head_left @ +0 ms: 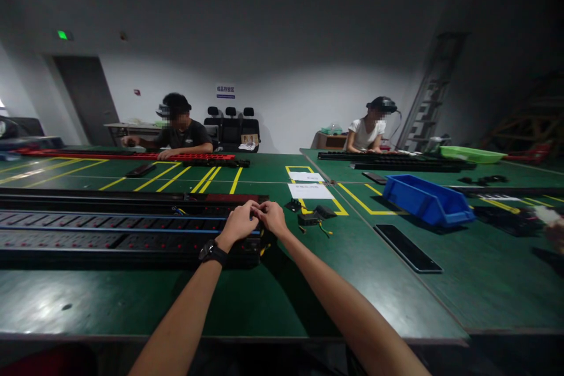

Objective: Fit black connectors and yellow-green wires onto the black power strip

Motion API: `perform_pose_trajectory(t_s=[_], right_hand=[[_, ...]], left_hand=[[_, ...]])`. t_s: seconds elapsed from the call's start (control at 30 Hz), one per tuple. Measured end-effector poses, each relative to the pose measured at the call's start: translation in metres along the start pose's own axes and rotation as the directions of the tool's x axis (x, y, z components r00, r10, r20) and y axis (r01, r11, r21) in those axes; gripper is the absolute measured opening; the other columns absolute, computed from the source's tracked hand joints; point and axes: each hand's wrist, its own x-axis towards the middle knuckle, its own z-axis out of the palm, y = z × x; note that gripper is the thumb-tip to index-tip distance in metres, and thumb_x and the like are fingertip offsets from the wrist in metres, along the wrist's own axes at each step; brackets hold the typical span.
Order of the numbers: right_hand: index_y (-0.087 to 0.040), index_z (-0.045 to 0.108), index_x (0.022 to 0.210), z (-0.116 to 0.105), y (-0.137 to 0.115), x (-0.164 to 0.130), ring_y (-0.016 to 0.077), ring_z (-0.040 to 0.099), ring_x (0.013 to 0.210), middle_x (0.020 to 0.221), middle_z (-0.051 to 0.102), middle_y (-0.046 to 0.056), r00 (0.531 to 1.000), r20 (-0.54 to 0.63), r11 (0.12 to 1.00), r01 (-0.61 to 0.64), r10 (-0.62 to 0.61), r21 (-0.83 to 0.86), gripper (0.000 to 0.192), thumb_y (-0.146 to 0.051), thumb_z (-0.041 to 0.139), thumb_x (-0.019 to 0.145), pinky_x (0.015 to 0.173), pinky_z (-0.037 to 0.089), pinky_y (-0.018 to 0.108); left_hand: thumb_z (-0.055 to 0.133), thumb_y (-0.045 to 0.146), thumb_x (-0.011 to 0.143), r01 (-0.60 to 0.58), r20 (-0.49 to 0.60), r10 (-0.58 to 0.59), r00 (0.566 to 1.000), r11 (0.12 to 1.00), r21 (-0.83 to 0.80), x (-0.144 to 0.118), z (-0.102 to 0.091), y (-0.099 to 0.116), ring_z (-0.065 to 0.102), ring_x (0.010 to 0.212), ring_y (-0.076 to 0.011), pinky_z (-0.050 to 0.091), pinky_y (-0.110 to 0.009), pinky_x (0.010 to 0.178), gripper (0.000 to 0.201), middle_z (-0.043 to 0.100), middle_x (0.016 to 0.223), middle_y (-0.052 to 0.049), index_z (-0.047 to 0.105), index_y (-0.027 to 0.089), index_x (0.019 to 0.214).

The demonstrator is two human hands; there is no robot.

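Observation:
Both of my hands meet over the right end of a row of long black power strips (118,242), which lie side by side with sockets and small red dots along them. My left hand (240,223), with a black watch on its wrist, has its fingers curled in a pinch. Against it, my right hand (272,217) is closed too, fingertips touching. What lies between the fingers is hidden. Yellow wires (265,250) stick out at the strip's end below my right hand. Small black parts with wires (309,219) lie just to the right.
A blue bin (427,200) and a black phone-like slab (408,248) are on the green table (352,299) to the right. White paper labels (311,191) lie ahead. Two people (183,132) (368,129) work across the table on long strips. A green tray (471,154) stands farther back.

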Motion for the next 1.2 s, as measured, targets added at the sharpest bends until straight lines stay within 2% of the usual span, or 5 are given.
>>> perform_pose_trajectory(t_s=[0.4, 0.63, 0.83, 0.93, 1.2], right_hand=[[-0.022, 0.073, 0.082, -0.045, -0.016, -0.01, 0.0187, 0.06, 0.08, 0.083, 0.068, 0.003, 0.966, -0.015, 0.959, 0.258, -0.258, 0.118, 0.012, -0.028, 0.064, 0.087, 0.078, 0.047, 0.029], [-0.021, 0.068, 0.064, -0.14, 0.065, -0.034, 0.0134, 0.051, 0.058, 0.059, 0.061, -0.002, 0.983, -0.147, 0.941, -0.055, 0.11, 0.335, 0.012, -0.026, 0.077, 0.068, 0.055, 0.038, 0.022], [-0.018, 0.064, 0.068, -0.188, 0.104, -0.028, 0.0103, 0.046, 0.054, 0.064, 0.061, -0.001, 0.77, -0.487, 0.816, -0.075, 0.412, 0.573, 0.016, -0.031, 0.071, 0.074, 0.046, 0.036, 0.02], [-0.019, 0.058, 0.068, -0.188, 0.108, -0.022, 0.0078, 0.038, 0.047, 0.061, 0.056, -0.003, 0.698, -0.418, 0.655, -0.097, 0.581, 0.749, 0.016, -0.029, 0.069, 0.076, 0.039, 0.029, 0.019], [-0.02, 0.058, 0.072, -0.175, 0.12, -0.024, 0.0052, 0.03, 0.038, 0.052, 0.046, -0.007, 0.703, -0.138, 0.462, -0.295, 0.698, 0.836, 0.01, -0.019, 0.065, 0.08, 0.031, 0.02, 0.018]], left_hand=[[0.058, 0.016, 0.088, 0.149, -0.239, -0.118, 0.964, 0.982, 0.116, -0.007, -0.01, 0.01, 0.066, 0.11, -0.0226, 0.051, -0.034, 0.099, 0.025, 0.071, 0.116, -0.01, 0.068, 0.019, 0.111], [0.056, 0.017, 0.089, 0.114, -0.224, -0.07, 0.972, 0.975, 0.193, -0.011, -0.009, 0.015, 0.067, 0.104, -0.0219, 0.052, -0.032, 0.093, 0.023, 0.072, 0.113, -0.008, 0.068, 0.02, 0.109], [0.054, 0.018, 0.091, 0.083, -0.194, -0.036, 0.98, 0.967, 0.239, -0.009, -0.009, 0.015, 0.067, 0.105, -0.023, 0.052, -0.034, 0.093, 0.022, 0.072, 0.112, -0.009, 0.068, 0.019, 0.107], [0.054, 0.019, 0.091, 0.083, -0.178, -0.036, 0.983, 0.961, 0.263, -0.008, -0.01, 0.016, 0.067, 0.107, -0.0238, 0.052, -0.034, 0.094, 0.023, 0.073, 0.113, -0.009, 0.068, 0.019, 0.109], [0.054, 0.018, 0.091, 0.075, -0.147, -0.033, 0.989, 0.954, 0.291, -0.008, -0.011, 0.016, 0.067, 0.109, -0.0247, 0.052, -0.036, 0.096, 0.023, 0.073, 0.115, -0.01, 0.067, 0.019, 0.11]])
